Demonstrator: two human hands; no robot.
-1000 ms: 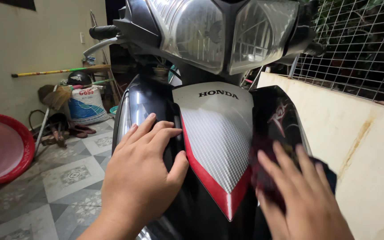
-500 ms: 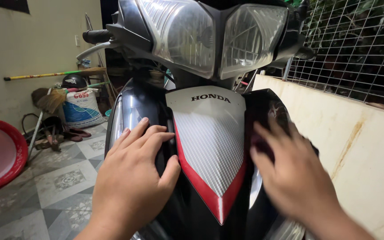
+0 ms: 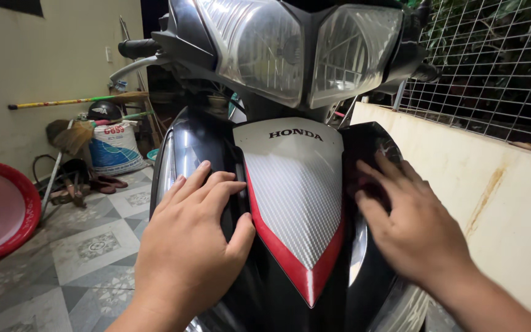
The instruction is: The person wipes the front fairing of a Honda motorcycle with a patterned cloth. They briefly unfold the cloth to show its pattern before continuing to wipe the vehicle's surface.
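- While the head view looks down at a motorbike's front, the left hand [image 3: 188, 246] lies flat on the black fairing [image 3: 185, 150], fingers spread and apart, closed on nothing.
- Its thumb reaches toward the red edge of the silver panel [image 3: 296, 197], which sits between the two hands.
- On the other side of that panel, the right hand [image 3: 416, 227] presses flat on the fairing's far half, fingers apart and slightly blurred; something dark red shows under the fingertips, too hidden to tell what it is.
- Above both hands are the twin headlights [image 3: 296, 49], and a handlebar grip [image 3: 136, 48] juts out up and to the left of the left hand.
- Well off beyond the left hand, a red basin [image 3: 1, 209], a sack [image 3: 115, 147] and a broom [image 3: 75, 135] sit by the wall on the tiled floor [image 3: 75, 258].
- Beyond the right hand runs a pale low wall [image 3: 480, 184] topped with wire mesh [image 3: 493, 61].
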